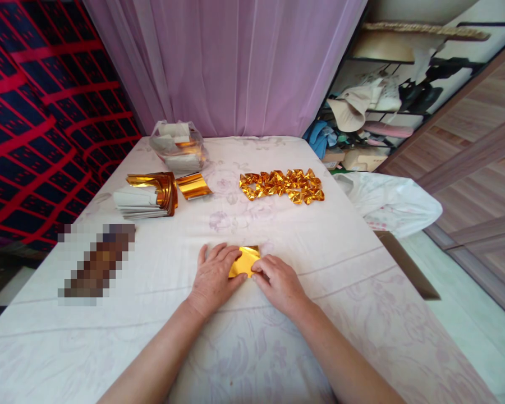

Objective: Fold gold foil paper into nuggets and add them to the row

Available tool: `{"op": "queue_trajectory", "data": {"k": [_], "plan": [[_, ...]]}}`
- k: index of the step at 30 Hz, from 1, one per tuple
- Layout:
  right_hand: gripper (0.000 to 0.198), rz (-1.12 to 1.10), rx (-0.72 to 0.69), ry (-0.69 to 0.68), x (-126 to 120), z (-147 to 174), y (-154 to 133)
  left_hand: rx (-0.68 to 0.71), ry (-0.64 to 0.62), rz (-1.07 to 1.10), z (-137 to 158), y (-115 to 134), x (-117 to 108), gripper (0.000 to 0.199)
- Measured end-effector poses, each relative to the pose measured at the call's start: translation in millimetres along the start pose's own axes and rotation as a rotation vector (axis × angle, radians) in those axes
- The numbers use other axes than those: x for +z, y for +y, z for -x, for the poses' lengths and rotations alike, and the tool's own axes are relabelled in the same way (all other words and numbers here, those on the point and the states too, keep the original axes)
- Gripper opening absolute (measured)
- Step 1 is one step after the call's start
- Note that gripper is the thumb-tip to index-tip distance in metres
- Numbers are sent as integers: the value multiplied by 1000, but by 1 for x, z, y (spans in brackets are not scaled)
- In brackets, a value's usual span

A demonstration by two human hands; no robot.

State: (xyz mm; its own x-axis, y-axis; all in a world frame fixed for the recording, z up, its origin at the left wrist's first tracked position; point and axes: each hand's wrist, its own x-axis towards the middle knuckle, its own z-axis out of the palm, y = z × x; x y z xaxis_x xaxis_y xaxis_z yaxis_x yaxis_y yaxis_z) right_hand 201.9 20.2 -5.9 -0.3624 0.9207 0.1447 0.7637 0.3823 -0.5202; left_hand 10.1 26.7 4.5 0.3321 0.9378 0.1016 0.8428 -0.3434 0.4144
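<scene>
A small sheet of gold foil paper (244, 261) lies on the cloth-covered table between my two hands, its far right corner darker and shinier than the rest. My left hand (214, 274) grips its left side, with the thumb along the near edge and the fingers bent over the top. At the right edge, my right hand (281, 281) is closed, thumb and fingertips pinching the paper. Part of the sheet is hidden under the fingers. Farther off, several folded gold foil pieces (278, 185) sit in a cluster.
At the back left are a fanned stack of gold foil paper (145, 196), a loose gold sheet (194, 186) and a clear plastic bag (177, 147) of paper. A blurred-out item (101, 261) lies left. Right of the table stand a white bag (395, 205) and shelves (374, 112).
</scene>
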Motion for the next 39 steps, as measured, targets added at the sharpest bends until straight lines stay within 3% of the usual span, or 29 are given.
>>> {"op": "queue_trajectory", "data": {"k": [7, 19, 22, 24, 27, 29, 33, 39], "plan": [[12, -14, -2, -13, -1, 0, -1, 16, -196, 92, -1, -17, -12, 47], [12, -36, -26, -15, 1, 0, 4, 92, -351, 201, -4, -36, -24, 55], [13, -34, -28, -11, 1, 0, 3, 105, -287, 214, -1, -36, -23, 56], [13, -30, -30, 0, 1, 0, 3, 112, -166, 182, 5, -31, -21, 51], [12, -26, -42, 22, 2, 0, 2, 130, 58, 60, 16, -19, -19, 25], [12, -22, -49, 27, 2, 1, 1, 176, 109, -14, 22, -9, -18, 14], [11, -1, -37, 26, 2, 1, 0, 183, 189, -187, 27, 3, -14, 22], [22, 49, -12, -23, -2, 0, -3, 234, 242, -298, 28, 0, -7, 23]]}}
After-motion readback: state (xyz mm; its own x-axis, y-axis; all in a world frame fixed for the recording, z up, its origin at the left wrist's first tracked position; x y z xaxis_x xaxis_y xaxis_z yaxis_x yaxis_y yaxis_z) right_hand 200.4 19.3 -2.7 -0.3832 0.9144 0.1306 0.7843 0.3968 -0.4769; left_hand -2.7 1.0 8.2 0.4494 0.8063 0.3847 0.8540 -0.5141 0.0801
